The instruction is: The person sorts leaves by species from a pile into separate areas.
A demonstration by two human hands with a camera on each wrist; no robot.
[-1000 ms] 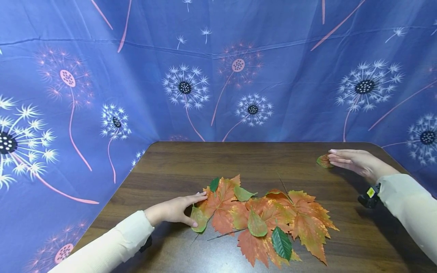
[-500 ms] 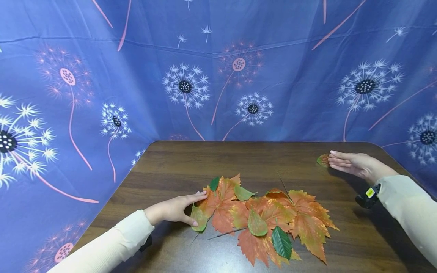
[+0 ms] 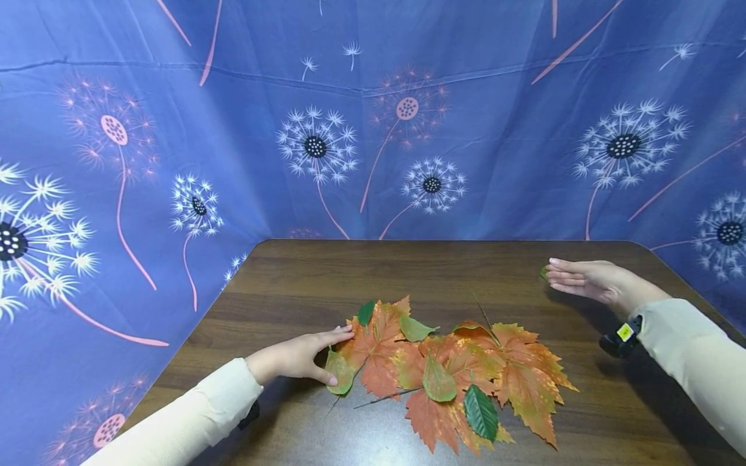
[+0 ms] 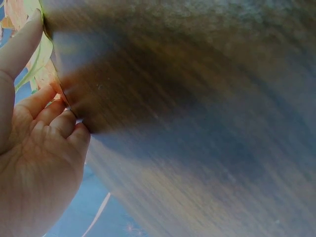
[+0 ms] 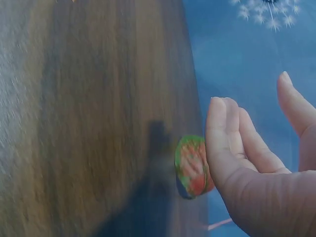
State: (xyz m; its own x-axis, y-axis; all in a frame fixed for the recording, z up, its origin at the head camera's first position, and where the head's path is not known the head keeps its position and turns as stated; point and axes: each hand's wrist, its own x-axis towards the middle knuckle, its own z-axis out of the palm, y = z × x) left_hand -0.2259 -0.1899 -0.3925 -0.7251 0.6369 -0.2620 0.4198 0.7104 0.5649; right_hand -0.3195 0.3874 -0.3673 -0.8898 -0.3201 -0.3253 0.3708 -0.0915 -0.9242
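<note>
My left hand (image 3: 297,358) rests at the left end of a pile of leaves, thumb on a yellow-green leaf (image 3: 340,375) and fingertips at an orange maple leaf (image 3: 375,362). In the left wrist view the thumb lies along the leaf's edge, and the fingers touch the pile's rim near the table. At the far right of the table, my right hand (image 3: 606,281) is held with fingers straight and together, thumb apart in the right wrist view. Beside its fingers lies a small green-and-red leaf (image 5: 191,167), mostly hidden behind them in the head view. The right hand holds nothing.
More orange maple leaves (image 3: 527,382), a dark green leaf (image 3: 480,414), a speckled green leaf (image 3: 438,382) and thin stems make up the pile on the brown wooden table (image 3: 280,278). A blue dandelion-print curtain (image 3: 495,129) hangs behind and beside it.
My right hand has shifted a little to the left, now covering most of the small leaf in the head view. My left hand and the pile stay as they were.
</note>
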